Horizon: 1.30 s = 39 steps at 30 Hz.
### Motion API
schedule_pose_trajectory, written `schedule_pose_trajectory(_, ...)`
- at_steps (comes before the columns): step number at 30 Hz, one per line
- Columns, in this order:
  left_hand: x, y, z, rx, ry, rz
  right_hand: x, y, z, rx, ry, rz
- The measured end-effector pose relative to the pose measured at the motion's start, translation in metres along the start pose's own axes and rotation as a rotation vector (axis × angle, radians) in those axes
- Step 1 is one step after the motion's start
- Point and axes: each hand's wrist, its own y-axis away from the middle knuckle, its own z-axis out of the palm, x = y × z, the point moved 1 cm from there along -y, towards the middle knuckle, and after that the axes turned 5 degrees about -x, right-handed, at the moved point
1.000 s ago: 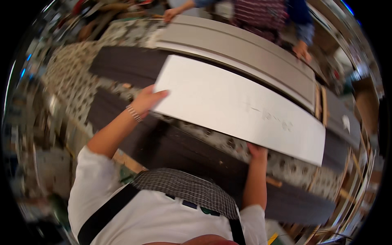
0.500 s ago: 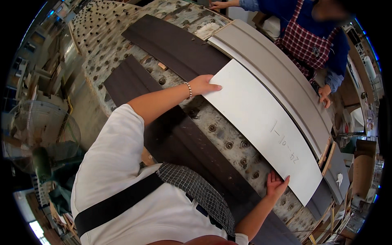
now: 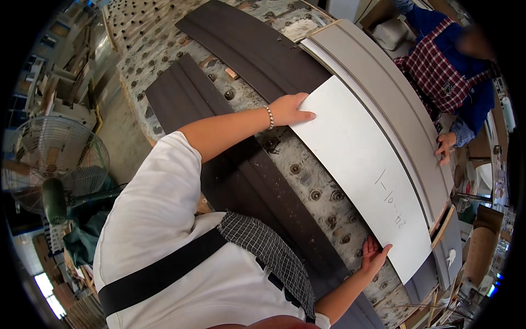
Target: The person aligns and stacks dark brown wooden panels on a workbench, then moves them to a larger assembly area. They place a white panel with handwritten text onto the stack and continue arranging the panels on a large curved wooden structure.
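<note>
Your left hand (image 3: 290,109) grips the far-left end of the white panel (image 3: 364,172), thumb laid flat on its top face and fingers curled under its edge. Your right hand (image 3: 374,255) lies open, palm up, with its fingertips tucked beneath the panel's near-right edge. The panel stretches between your two hands, lifted a little over the desk (image 3: 307,181) with its metal rollers. Just beyond it lies a grey moulded board (image 3: 383,104), where another person's hand (image 3: 446,147) rests on the far edge. Dark brown boards (image 3: 241,170) lie below your left forearm.
</note>
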Motion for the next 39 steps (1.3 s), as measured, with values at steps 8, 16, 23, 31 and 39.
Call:
schedule_pose_trajectory(8,-0.026,-0.021,0.017,-0.009,0.243,0.117,0.003,-0.022,0.009,0.105,-0.523,-0.106)
schedule_pose_trajectory(16,-0.038,-0.017,0.015,0.003,0.215,0.137,0.02,-0.029,-0.001,0.105,-0.483,-0.126)
schedule_pose_trajectory(23,-0.03,-0.001,0.007,0.039,-0.131,0.211,0.021,-0.006,0.005,0.112,-0.343,-0.103)
schedule_pose_trajectory(31,0.048,0.061,-0.01,0.195,-1.06,0.447,0.002,0.092,-0.063,0.331,0.14,-0.419)
schedule_pose_trajectory(39,0.033,0.17,0.043,-0.137,-0.927,0.825,0.108,0.26,-0.241,0.794,-0.187,-0.269)
